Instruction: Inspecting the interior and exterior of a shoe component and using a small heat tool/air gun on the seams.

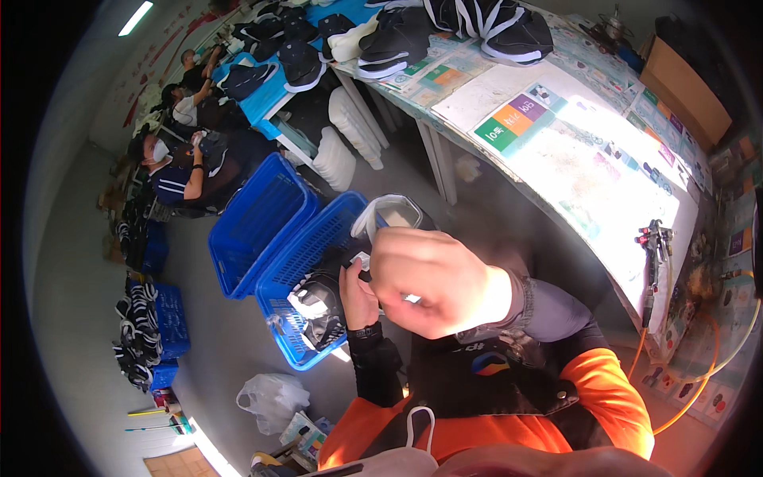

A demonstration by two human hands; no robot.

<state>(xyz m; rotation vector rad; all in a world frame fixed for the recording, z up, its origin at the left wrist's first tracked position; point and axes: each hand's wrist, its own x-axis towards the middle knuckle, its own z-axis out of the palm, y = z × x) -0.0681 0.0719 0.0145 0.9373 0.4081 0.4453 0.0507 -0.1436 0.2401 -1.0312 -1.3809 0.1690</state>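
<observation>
My right hand [433, 282] is raised close in front, its fingers curled into a fist. What it holds, if anything, is hidden. Behind and partly under it, my left hand [359, 302] grips a dark piece with a white patch, apparently part of a black-and-white shoe [389, 211]. The shoe's pale, white-rimmed end shows beyond my right knuckles, and the rest is covered. Just left of my hands stands a blue plastic basket [269, 296] with black-and-white shoe pieces [318, 306] inside.
A second blue basket [226, 230] stands beside the first. On the right, a worktable [469, 119] bears black shoes [517, 36] and a spray gun [654, 246] with an orange hose. White stools [354, 127], a plastic bag [273, 403] and seated co-workers [179, 171] are farther left.
</observation>
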